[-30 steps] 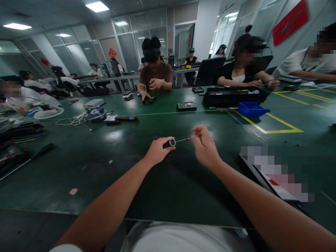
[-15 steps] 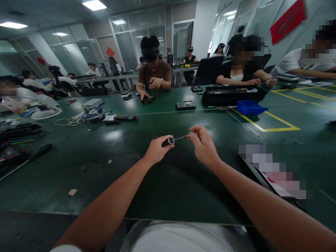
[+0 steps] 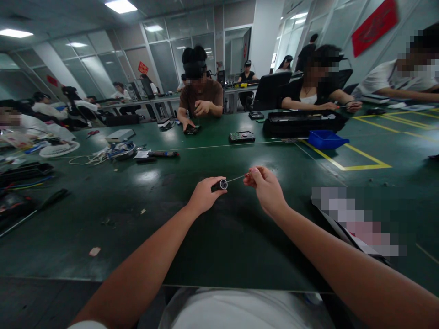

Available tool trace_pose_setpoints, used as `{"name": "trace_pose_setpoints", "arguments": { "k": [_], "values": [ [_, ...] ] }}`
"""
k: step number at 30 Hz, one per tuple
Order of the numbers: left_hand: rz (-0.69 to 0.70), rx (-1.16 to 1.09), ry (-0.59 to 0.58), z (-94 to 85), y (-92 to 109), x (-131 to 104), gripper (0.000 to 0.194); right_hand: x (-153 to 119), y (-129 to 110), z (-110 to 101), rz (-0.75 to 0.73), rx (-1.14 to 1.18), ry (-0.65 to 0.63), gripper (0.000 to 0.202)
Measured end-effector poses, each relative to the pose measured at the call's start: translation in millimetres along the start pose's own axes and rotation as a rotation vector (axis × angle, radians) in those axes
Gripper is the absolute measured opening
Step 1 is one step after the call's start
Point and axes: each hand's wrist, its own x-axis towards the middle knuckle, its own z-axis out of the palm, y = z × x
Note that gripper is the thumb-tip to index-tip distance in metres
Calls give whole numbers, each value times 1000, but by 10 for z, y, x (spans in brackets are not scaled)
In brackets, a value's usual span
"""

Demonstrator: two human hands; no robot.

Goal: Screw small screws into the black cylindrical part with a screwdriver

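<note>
Above the green table, my left hand is closed around a small black cylindrical part with a pale ring at its end. My right hand grips the handle of a thin screwdriver, and its fingers cover most of the handle. The metal shaft runs left from my right hand to the black part. Whether the tip touches the part or enters it is too small to tell.
Across the table lie a hard drive, a blue tray and a long black case. Cables and tools are at the left. A pixelated flat item lies right. Several people sit around.
The fingers of my right hand have shifted around the screwdriver handle, hiding its red part more. My left hand holds the black part in nearly the same place.
</note>
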Motion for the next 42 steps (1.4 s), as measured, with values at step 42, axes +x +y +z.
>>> {"name": "trace_pose_setpoints", "arguments": {
  "k": [42],
  "values": [
    [-17,5,20,-52,-31,-18,39,-118,-147,-39,-163,-574,-208,31]
  ]
}}
